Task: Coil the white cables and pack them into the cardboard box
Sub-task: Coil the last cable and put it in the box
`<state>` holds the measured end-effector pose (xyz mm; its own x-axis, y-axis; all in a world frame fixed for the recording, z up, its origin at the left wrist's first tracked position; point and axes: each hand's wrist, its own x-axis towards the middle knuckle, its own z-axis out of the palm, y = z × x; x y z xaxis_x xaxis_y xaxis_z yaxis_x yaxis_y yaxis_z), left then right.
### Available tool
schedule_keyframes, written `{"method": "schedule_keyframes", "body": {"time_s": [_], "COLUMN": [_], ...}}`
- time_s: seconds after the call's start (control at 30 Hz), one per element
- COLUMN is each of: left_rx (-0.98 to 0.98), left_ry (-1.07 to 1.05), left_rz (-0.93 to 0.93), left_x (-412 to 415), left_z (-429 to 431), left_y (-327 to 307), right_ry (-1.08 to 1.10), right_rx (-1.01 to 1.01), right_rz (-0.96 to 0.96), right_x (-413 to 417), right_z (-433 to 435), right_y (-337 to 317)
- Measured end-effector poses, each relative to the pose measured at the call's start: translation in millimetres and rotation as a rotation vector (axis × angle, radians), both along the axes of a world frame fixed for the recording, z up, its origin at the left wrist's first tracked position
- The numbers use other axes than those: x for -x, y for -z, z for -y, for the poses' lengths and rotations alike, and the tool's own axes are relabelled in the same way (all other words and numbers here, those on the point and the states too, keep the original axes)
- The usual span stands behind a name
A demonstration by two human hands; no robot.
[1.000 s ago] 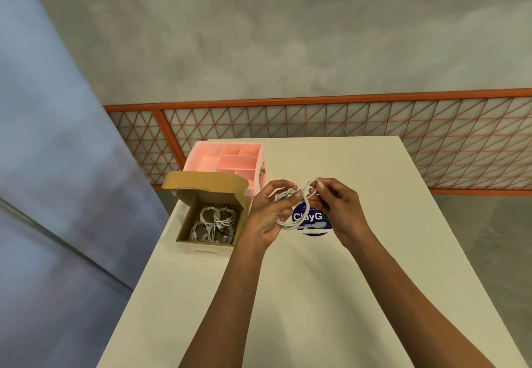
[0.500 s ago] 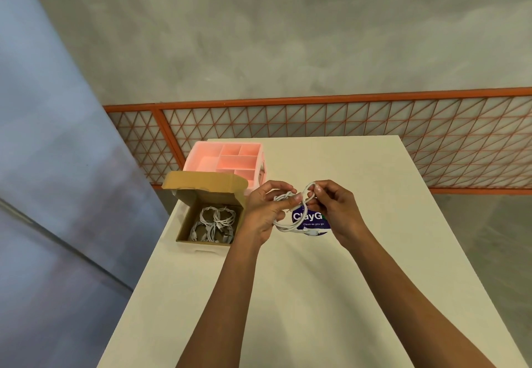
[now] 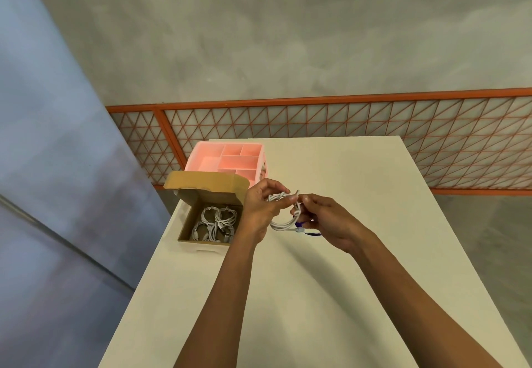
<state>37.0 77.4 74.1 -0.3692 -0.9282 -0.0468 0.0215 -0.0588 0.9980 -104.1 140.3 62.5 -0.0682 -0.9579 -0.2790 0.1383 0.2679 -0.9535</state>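
Between left hand (image 3: 257, 212) and right hand (image 3: 326, 220) hangs the gripped cable (image 3: 283, 225).

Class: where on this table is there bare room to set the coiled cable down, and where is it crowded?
Bare: the table beyond the right hand to its right and far edges, plus the near-left strip. Crowded: the far-left corner, holding cardboard box and pink organiser.

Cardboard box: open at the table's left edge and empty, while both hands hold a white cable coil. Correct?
Not empty: the head view shows coiled white cables inside the cardboard box. It is open at the table's left edge, and the left hand and right hand hold a white cable coil.
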Motion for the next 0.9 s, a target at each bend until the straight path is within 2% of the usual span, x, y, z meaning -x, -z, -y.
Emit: {"method": "schedule_keyframes", "body": {"time_s": [0.1,0.3,0.43,0.63,0.77,0.9], "left_rx": [-0.001,0.099,0.262,0.612,0.710,0.727], "left_ry": [-0.005,0.003,-0.008,0.097,0.130,0.153], "left_rz": [-0.002,0.043,0.122,0.386,0.453,0.468], "left_x": [0,-2,-2,-2,-4,-10], "left_z": [3,6,9,16,18,19], "left_y": [2,7,11,16,23,22], "right_ry": [-0.090,-0.086,-0.035,-0.207,-0.263,-0.281], "right_rx": [-0.007,-0.026,-0.136,-0.215,-0.175,-0.086], "right_rz": [-0.027,-0.095,-0.196,-0.373,-0.525,-0.521], "right_x": [-1,1,7,15,16,20], "right_z": [-4,-2,-1,-1,-4,-10], "right_y": [-9,-19,-30,-44,-43,-40]}}
